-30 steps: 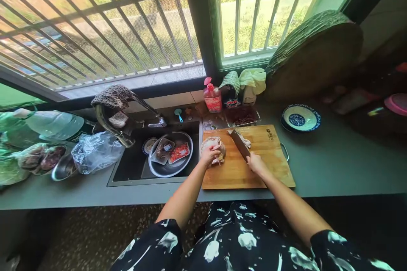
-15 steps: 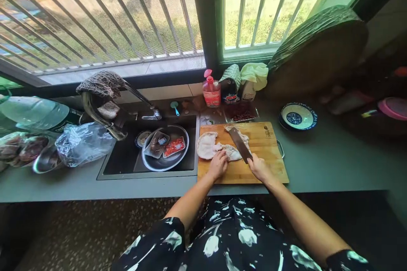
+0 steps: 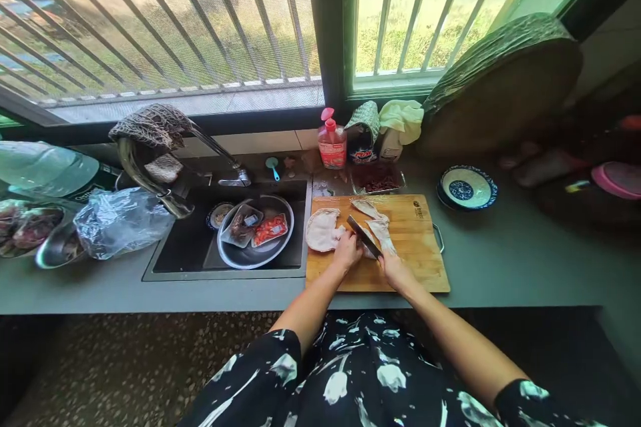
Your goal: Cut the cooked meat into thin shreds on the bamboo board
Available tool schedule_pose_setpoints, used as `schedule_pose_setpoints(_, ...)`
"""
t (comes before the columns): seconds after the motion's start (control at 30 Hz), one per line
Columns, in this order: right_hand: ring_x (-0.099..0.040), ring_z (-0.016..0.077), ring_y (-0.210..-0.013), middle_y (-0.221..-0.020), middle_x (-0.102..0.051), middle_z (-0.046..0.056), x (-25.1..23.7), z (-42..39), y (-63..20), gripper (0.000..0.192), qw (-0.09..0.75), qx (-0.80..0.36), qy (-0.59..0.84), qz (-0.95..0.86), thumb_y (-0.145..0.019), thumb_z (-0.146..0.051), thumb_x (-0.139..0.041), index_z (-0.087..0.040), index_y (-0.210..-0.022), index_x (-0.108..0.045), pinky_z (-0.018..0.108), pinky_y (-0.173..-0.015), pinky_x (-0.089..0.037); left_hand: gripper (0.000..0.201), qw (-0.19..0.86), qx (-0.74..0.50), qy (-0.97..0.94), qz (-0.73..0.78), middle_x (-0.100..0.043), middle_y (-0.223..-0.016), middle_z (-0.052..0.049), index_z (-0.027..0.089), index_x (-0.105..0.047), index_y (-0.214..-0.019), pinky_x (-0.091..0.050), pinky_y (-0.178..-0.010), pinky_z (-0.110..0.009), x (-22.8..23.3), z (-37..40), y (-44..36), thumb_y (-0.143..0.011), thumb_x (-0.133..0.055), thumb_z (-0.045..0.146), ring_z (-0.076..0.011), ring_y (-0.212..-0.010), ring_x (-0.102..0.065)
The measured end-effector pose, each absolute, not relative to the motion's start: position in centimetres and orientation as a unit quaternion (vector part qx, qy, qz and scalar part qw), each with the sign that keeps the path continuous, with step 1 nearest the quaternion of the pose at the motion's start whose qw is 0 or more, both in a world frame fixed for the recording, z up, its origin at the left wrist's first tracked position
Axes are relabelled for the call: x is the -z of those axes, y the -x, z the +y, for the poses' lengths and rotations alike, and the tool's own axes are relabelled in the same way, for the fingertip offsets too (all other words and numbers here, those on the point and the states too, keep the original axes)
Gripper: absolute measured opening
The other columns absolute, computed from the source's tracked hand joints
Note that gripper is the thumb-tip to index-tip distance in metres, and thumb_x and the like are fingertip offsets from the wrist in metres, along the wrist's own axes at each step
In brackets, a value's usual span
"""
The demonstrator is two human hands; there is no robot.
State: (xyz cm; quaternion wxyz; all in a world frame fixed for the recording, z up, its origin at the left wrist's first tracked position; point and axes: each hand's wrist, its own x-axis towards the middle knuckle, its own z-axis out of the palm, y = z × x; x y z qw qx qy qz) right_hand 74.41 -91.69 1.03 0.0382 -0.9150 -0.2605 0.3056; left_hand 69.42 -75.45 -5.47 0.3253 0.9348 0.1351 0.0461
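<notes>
A: Right hand [image 3: 395, 271] is wrapped around the handle of the knife [image 3: 364, 236] — blade angled up and to the left over the board [image 3: 420, 260].

B: And the left hand [image 3: 346, 252]? Fingers curled down, pressing on the meat [image 3: 324, 229] just beside the blade. Whether it grips or only pins the piece, one cannot tell.

A: The pale round piece lies on the board's left part, touching that hand. Two more strips [image 3: 375, 220] sit past the blade, toward the window.

B: Left of the board, the sink [image 3: 175, 260] holds a metal bowl [image 3: 250, 259] with packets in it.

A: Behind the board — a red bottle [image 3: 332, 144], a small tray [image 3: 378, 180], and off to the right a blue plate [image 3: 465, 188] on the counter [image 3: 525, 260].
</notes>
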Motion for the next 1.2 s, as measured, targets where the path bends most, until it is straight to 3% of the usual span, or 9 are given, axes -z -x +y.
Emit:
schedule_pose_setpoints(0.23, -0.058, 0.0248, -0.084, -0.091, -0.059, 0.015, -1.5, -88.7, -72.5, 0.034, 0.045, -0.303, 0.926, -0.222, -0.089, -0.029, -0.021, -0.014, -0.11, -0.043, 0.034, -0.071, -0.042, 0.018, 0.327, -0.007, -0.932, 0.154, -0.053, -0.096, -0.009, 0.015, -0.057, -0.089, -0.041, -0.083, -0.031, 5.7, -74.9, -69.4, -0.072, -0.052, 0.012, -0.0194, -0.093, -0.049)
schedule_pose_setpoints(0.47, -0.06, 0.024, -0.08, -0.081, -0.061, 0.014, -0.6, -91.7, -69.1, 0.032, 0.014, -0.333, 0.926, -0.177, -0.089, -0.027, -0.021, -0.013, -0.104, -0.045, 0.033, -0.069, -0.042, 0.02, 0.334, 0.017, -0.925, 0.179, -0.056, -0.093, -0.007, 0.017, -0.058, -0.089, -0.041, -0.082, -0.029, 5.6, -74.6, -69.9, -0.072, -0.052, 0.012, -0.0183, -0.091, -0.051)
schedule_pose_setpoints(0.67, -0.059, 0.0239, -0.085, -0.09, -0.06, 0.015, -1.0, -85.6, -72.4, 0.032, 0.026, -0.304, 0.933, -0.191, -0.086, -0.018, -0.022, -0.012, -0.11, -0.042, 0.033, -0.072, -0.041, 0.017, 0.36, 0.021, -0.922, 0.139, -0.056, -0.091, -0.009, 0.015, -0.058, -0.083, -0.041, -0.081, -0.03, 6.2, -74.1, -69.7, -0.07, -0.05, 0.008, -0.0193, -0.089, -0.052)
schedule_pose_setpoints(0.93, -0.06, 0.0234, -0.079, -0.08, -0.061, 0.013, -0.1, -90.9, -69.1, 0.029, 0.004, -0.335, 0.928, -0.165, -0.088, -0.026, -0.024, -0.013, -0.102, -0.045, 0.032, -0.067, -0.043, 0.015, 0.335, 0.026, -0.928, 0.16, -0.054, -0.089, -0.007, 0.015, -0.055, -0.083, -0.041, -0.079, -0.029, 6.3, -74.0, -69.6, -0.07, -0.05, 0.01, -0.0186, -0.089, -0.05)
schedule_pose_setpoints(1.2, -0.059, 0.0224, -0.082, -0.087, -0.061, 0.013, 0.2, -86.3, -73.1, 0.029, 0.023, -0.288, 0.937, -0.198, -0.087, -0.026, -0.027, -0.013, -0.105, -0.045, 0.031, -0.07, -0.042, 0.02, 0.347, 0.01, -0.933, 0.093, -0.052, -0.089, -0.006, 0.015, -0.053, -0.08, -0.039, -0.081, -0.03, 6.3, -74.1, -68.6, -0.063, -0.049, 0.005, -0.0181, -0.09, -0.047)
